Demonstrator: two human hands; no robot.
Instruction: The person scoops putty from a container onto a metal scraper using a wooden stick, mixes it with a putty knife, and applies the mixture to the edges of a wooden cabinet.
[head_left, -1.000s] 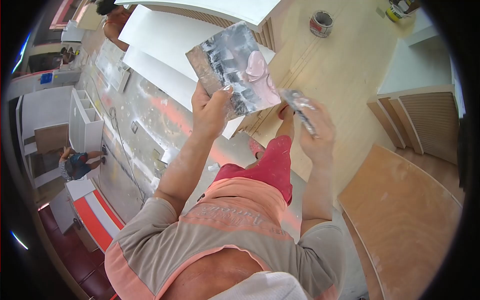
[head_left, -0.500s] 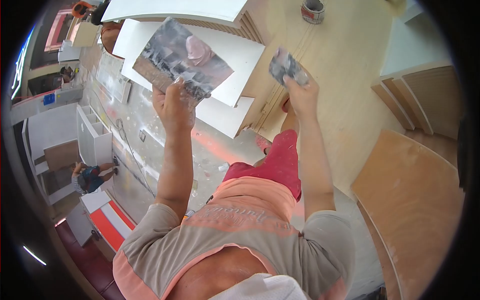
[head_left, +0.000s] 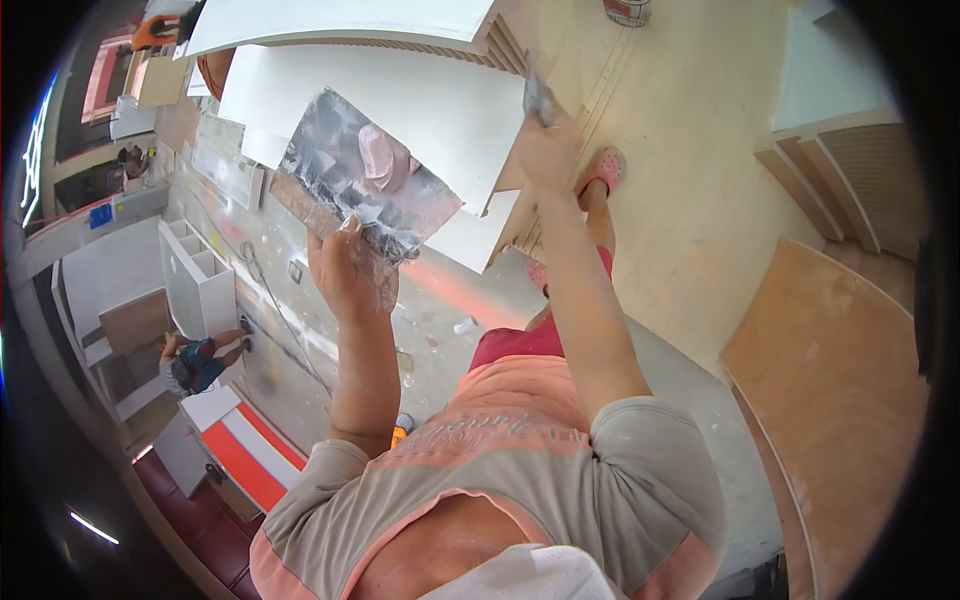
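My left hand (head_left: 352,272) is closed on the near corner of a square putty board (head_left: 325,140), which is smeared grey and white. A lump of pink putty (head_left: 382,160) sits on its upper face. Right of the board, my right hand (head_left: 550,155) is closed around a small grey putty scraper (head_left: 538,98), its blade seen nearly edge-on and slightly blurred. The scraper is apart from the board and appears over the right end of a white panel (head_left: 440,105). White smears cover the fingers of my left hand.
Another white panel (head_left: 340,22) lies beyond. A bucket (head_left: 628,10) stands on the floor at the top. Wooden boards (head_left: 830,390) lean at the right. At left, another person (head_left: 195,365) is beside a white cabinet (head_left: 200,280); a cable (head_left: 255,270) crosses the floor.
My right hand has swung left and slightly up with the scraper, which has turned edge-on. The putty board has dropped a little in view. More of a pink shoe shows.
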